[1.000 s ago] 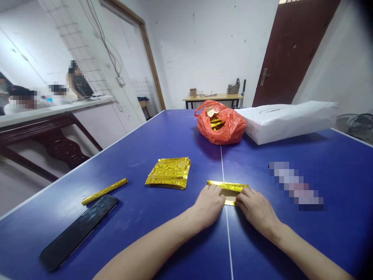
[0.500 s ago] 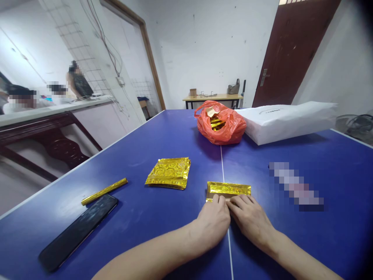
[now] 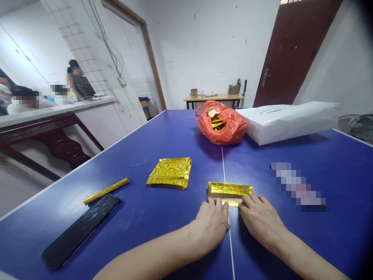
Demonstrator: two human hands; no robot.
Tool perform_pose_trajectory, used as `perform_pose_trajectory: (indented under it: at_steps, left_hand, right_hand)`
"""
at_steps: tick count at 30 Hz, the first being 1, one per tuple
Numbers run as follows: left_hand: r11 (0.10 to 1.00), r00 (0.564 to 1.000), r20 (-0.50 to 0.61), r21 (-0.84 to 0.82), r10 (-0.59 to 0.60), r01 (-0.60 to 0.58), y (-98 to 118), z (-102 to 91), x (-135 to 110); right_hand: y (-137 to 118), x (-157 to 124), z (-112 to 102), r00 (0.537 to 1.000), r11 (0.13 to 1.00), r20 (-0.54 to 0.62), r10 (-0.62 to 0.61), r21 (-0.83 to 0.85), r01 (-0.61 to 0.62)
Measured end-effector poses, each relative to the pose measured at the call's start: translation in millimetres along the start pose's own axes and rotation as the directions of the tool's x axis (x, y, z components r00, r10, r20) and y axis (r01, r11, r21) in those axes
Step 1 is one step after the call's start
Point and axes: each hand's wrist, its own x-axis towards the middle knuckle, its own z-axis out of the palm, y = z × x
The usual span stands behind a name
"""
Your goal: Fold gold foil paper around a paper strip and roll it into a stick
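Observation:
A gold foil paper (image 3: 230,189) lies on the blue table in front of me, with its far and near edges folded inward and a dull brownish strip between them. The fingers of my left hand (image 3: 212,223) are curled down on its near left part. My right hand (image 3: 259,216) grips the near right corner, fingers bent and pressed together. Both thumbs are low by the near edge, partly hidden. To the left of the paper rests a stack of gold foil papers (image 3: 169,174), embossed with a pattern.
Farther left are a thin gold roll (image 3: 106,191) and a black phone (image 3: 81,232). At the back, a red plastic bag (image 3: 234,130) with gold pieces inside sits beside a white bag (image 3: 294,122). A blurred-out long item (image 3: 300,187) lies right. People are behind a counter (image 3: 58,112).
My hands have moved apart along the near edge, the right one going further right. A folded gold strip now shows between them. The view has shifted slightly.

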Motion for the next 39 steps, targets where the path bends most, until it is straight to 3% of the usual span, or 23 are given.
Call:
perform_pose_trajectory:
  at_steps: [10, 12, 14, 16, 18, 22, 35, 39]
  left_hand:
    - [1.0, 0.999, 0.043, 0.004, -0.001, 0.0, 0, -2.0, 1]
    - [1.0, 0.999, 0.035, 0.005, -0.012, 0.011, 1, -1.4, 0]
    - [1.0, 0.999, 0.023, 0.004, -0.023, 0.023, 1, 0.0, 0]
    - [1.0, 1.0, 0.014, 0.008, -0.011, 0.011, 2, 2.3, 0]
    - [0.999, 1.0, 0.015, 0.027, 0.022, -0.022, 3, 5.1, 1]
    - [0.998, 0.999, 0.005, 0.052, 0.035, -0.036, 4, 10.1, 1]
    - [0.999, 0.998, 0.03, 0.003, -0.051, 0.051, 7, -0.9, 1]
    - [0.998, 0.997, -0.03, 0.004, 0.07, -0.07, 9, 5.5, 1]
  right_hand:
    - [-1, -5, -6, 0.989, 0.997, 0.146, 0.035, -0.079, -0.024]
    - [-3, -6, -6, 0.995, 0.997, 0.091, 0.036, -0.078, -0.029]
    - [-9, -7, -3, 0.999, 0.998, -0.047, 0.021, -0.057, -0.024]
    - [-16, -9, 3, 0.981, 1.0, -0.191, -0.027, -0.01, 0.026]
    - [-24, -10, 11, 0.963, 0.991, -0.248, -0.106, 0.051, 0.123]
    - [-31, -12, 25, 0.961, 0.976, -0.235, -0.144, 0.124, 0.177]
    - [-23, -11, 18, 0.987, 1.0, -0.158, 0.028, 0.003, -0.028]
    - [-23, -12, 27, 0.984, 1.0, -0.18, 0.009, 0.0, -0.009]
